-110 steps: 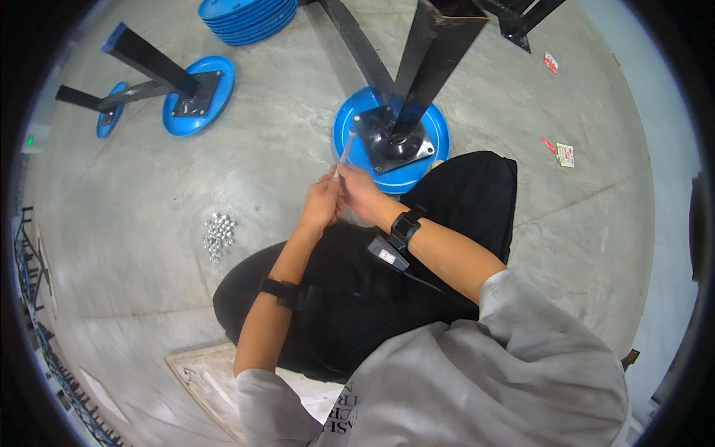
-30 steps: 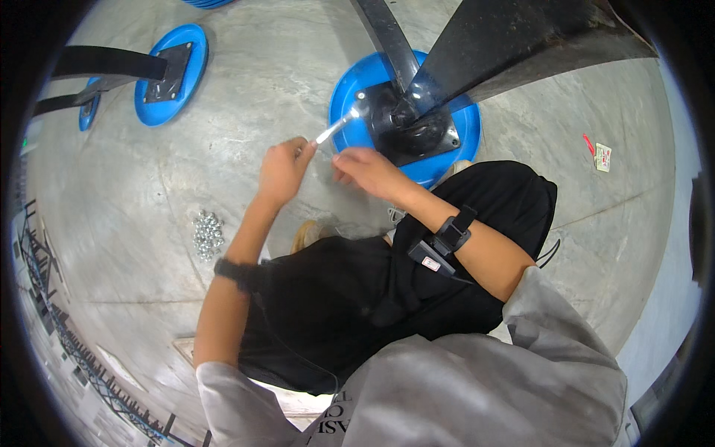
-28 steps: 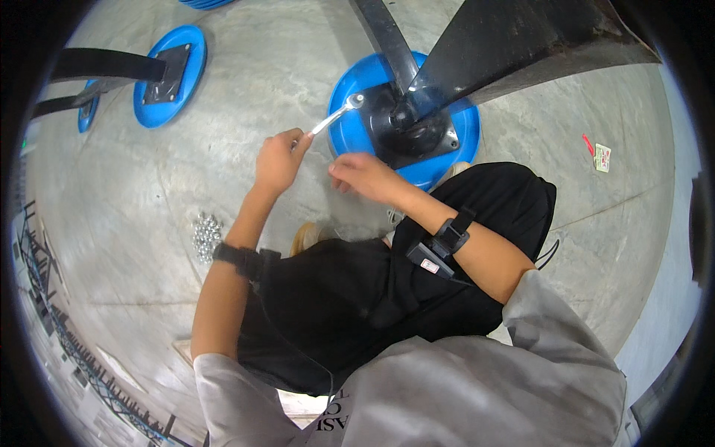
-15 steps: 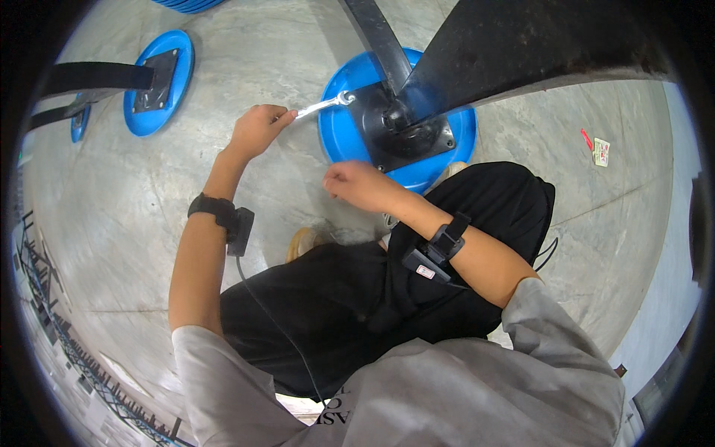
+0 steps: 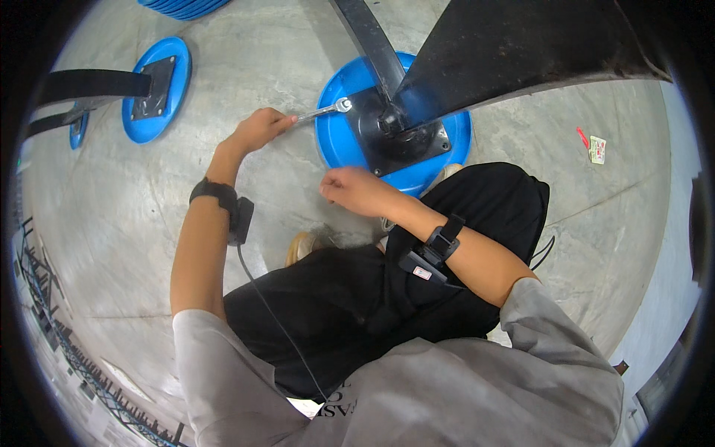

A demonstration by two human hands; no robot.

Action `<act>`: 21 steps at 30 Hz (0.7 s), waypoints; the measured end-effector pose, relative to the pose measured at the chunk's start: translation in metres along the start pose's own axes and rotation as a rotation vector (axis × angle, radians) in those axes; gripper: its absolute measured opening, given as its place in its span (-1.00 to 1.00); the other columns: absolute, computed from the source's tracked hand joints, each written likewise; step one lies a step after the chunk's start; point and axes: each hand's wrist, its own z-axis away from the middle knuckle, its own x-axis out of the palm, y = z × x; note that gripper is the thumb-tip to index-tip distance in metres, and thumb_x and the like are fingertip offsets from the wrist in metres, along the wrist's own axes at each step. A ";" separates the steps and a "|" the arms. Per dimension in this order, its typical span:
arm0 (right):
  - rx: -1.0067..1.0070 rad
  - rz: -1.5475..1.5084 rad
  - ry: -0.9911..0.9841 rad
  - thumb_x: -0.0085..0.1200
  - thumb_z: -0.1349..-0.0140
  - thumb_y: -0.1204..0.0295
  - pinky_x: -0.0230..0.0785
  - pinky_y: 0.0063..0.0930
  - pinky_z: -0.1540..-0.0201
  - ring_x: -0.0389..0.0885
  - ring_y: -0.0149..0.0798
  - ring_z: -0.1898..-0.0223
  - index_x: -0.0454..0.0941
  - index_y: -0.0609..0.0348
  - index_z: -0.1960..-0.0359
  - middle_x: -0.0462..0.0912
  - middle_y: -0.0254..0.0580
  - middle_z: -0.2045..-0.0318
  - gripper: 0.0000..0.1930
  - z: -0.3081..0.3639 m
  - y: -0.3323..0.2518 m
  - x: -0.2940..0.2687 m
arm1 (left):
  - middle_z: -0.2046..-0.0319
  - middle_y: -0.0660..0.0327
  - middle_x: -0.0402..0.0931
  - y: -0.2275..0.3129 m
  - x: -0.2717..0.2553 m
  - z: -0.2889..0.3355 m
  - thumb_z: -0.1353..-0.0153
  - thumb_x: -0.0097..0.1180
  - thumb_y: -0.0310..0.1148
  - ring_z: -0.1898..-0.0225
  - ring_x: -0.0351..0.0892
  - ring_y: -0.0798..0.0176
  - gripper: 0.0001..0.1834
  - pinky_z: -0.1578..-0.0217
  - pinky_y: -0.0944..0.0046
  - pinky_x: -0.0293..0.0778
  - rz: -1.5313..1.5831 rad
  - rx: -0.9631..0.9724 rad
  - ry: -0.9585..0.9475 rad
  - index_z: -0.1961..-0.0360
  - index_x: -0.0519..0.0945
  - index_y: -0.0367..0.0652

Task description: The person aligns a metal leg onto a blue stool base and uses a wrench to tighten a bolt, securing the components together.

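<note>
My left hand is closed around the end of a silver wrench. The wrench's far end sits at the left corner of a black mounting plate, over a bolt there. That plate lies on a round blue disc, with a black metal leg joined at its middle. Other bolts show along the plate, one at its right corner and one at the near edge. My right hand hovers just left of the disc's near edge, fingers curled; whatever they might hold is hidden.
A wide black beam reaches over the disc from the upper right. At the far left stands another blue disc with a black arm. A small tag and a red strip lie on the concrete floor to the right.
The wrench has turned slightly and lies at a flatter angle, its far end still at the plate's left corner. My right hand is nearly still. The whole view has shifted a little.
</note>
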 end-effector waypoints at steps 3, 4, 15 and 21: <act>0.003 0.018 0.010 -0.01 -0.14 0.26 0.36 -0.30 0.28 0.57 -0.02 0.33 0.53 0.28 0.37 0.60 0.02 0.41 -0.72 0.001 -0.002 -0.003 | 0.80 0.31 0.21 0.003 -0.003 -0.004 -0.21 -0.09 0.06 0.71 0.19 0.36 -0.40 0.63 0.29 0.18 0.089 -0.026 -0.136 0.74 0.38 -0.26; 0.016 0.019 0.006 -0.01 -0.14 0.26 0.36 -0.30 0.28 0.57 -0.02 0.32 0.53 0.28 0.36 0.60 0.02 0.40 -0.71 0.001 -0.001 -0.004 | 0.81 0.33 0.17 0.005 -0.003 -0.004 -0.21 -0.11 0.07 0.71 0.16 0.39 -0.39 0.65 0.31 0.16 0.129 -0.031 -0.163 0.77 0.35 -0.24; -0.009 0.014 0.020 -0.01 -0.13 0.24 0.37 -0.32 0.29 0.58 -0.05 0.35 0.52 0.29 0.37 0.60 0.02 0.42 -0.70 -0.003 0.001 -0.003 | 0.61 -0.14 0.48 0.010 0.065 0.026 -0.18 -0.15 0.13 0.51 0.48 -0.15 -0.35 0.39 0.01 0.35 0.135 -0.155 0.128 0.66 0.52 -0.31; -0.184 -0.280 0.444 -0.05 -0.17 0.38 0.33 -0.54 0.36 0.49 -0.43 0.47 0.49 0.31 0.33 0.56 -0.24 0.54 -0.79 -0.006 -0.011 -0.013 | 0.45 -0.19 0.51 0.073 0.117 0.054 -0.21 -0.19 0.05 0.32 0.51 -0.22 -0.42 0.26 -0.05 0.38 0.292 -0.496 0.415 0.50 0.58 -0.31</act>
